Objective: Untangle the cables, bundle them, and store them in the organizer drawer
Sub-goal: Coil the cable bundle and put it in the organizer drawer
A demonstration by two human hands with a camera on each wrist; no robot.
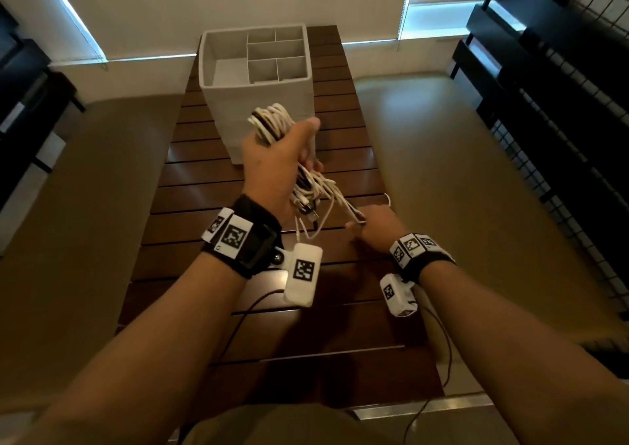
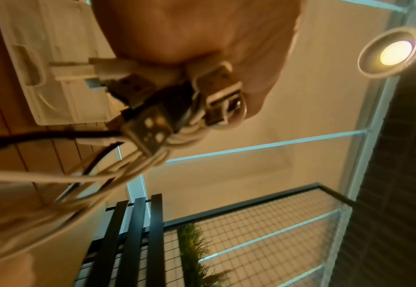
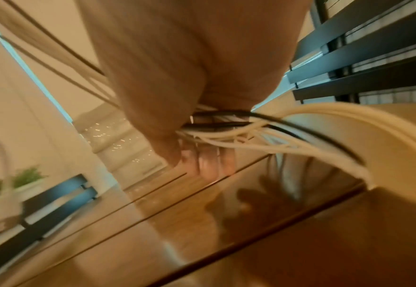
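Note:
My left hand [image 1: 282, 158] grips a bunch of white and black cables [image 1: 270, 123] raised above the slatted table, just in front of the white organizer [image 1: 255, 87]. Loops stick out above the fist; plugs and loose ends [image 1: 308, 206] hang below it. In the left wrist view the USB plugs [image 2: 152, 128] dangle under the palm. My right hand [image 1: 369, 228], lower and to the right, pinches several strands [image 1: 354, 214] drawn from the bunch. The right wrist view shows these strands [image 3: 226, 132] running through its curled fingers, close above the tabletop.
The organizer has an open top with several small compartments [image 1: 275, 56] and one larger bay on its left. The brown slatted table [image 1: 238, 308] stretches toward me. Dark mesh shelving [image 1: 561, 104] stands at the right, dark furniture [image 1: 23, 87] at the left.

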